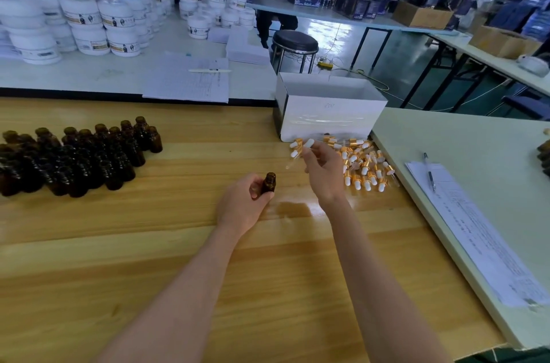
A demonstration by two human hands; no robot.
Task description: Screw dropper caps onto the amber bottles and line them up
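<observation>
An open amber bottle stands upright in the left hand, fingers wrapped around its lower body, over the middle of the wooden table; whether its base touches the wood cannot be told. Just to its right, the right hand pinches a dropper cap between thumb and fingertips, white bulb up and glass pipette slanting down toward the left, apart from the bottle's mouth. Behind that hand, toward the table's right edge, lies a loose pile of dropper caps (gold collars, white bulbs), right against a white box at the far right corner. Near the left edge, a crowded cluster of uncapped amber bottles stands upright, touching one another. On the pale table adjoining the right edge rest printed sheets with a pen on top.
</observation>
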